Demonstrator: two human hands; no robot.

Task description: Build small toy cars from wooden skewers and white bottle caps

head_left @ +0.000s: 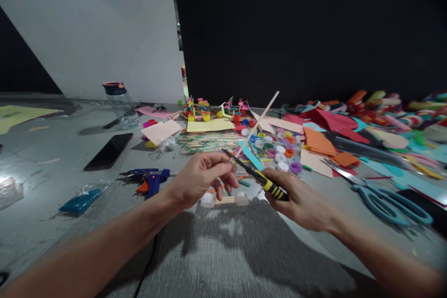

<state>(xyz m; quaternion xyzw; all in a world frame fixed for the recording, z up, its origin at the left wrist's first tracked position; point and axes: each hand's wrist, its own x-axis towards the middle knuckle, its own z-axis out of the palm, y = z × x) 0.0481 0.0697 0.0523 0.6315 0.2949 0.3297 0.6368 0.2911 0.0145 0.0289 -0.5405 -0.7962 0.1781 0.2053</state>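
Pinched between the thumb and fingers of my left hand (209, 174) is a thin wooden stick (258, 123), which slants up to the right. My right hand (300, 200) is wrapped round a yellow-and-black utility knife (270, 185). Its dark front end points up and left, crossing the lower part of the stick close to my left fingertips. I cannot tell whether the blade touches the wood. On the surface just below my hands lies a small piece made of sticks (225, 200) with translucent white caps (241, 199) at its ends.
A blue glue gun (155, 180), a phone (109, 152), a bag of blue material (80, 200) and a water bottle (122, 104) are on the left. Behind my hands are a stick bundle (209, 143) and bottle caps (280, 158). Scissors (377, 200) and coloured paper (317, 142) lie right.
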